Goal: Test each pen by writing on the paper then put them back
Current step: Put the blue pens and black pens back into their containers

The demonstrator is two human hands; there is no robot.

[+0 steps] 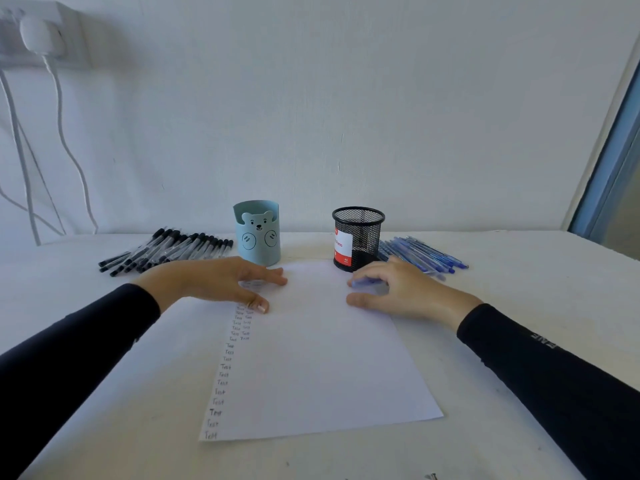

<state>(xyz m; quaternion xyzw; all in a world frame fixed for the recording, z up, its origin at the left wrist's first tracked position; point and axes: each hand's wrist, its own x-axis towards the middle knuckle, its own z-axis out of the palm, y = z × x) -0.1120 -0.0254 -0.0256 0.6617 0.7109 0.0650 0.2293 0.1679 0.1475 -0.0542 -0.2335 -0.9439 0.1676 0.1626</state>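
Paper (311,358) lies flat on the white desk (512,299), its long side running away from the person, with a column of handwritten "Test" words down its left edge and a shorter second column beside it near the top. The left hand (221,282) rests on the far left part of the sheet with fingers stretched out and slightly spread, thumb tip touching the paper at the top of the writing; something pale and blurred shows under the fingers, and I cannot tell what it is. The right hand (405,292) sits at the far right edge of the sheet, fingers curled down over a blue pen (365,282) that they pinch low above the paper, its barrel pointing left.

Behind the sheet stand two holders, well apart: a light blue bear cup (258,237) on the left and a black mesh cup (358,237) on the right, the latter with a red and white label. A row of black pens (166,249) lies on the desk left of the bear cup, and loose blue pens (422,254) lie just right of the mesh cup. Both forearms wear dark sleeves (554,368). On the wall at far left, a white charger (38,32) hangs with cables trailing down
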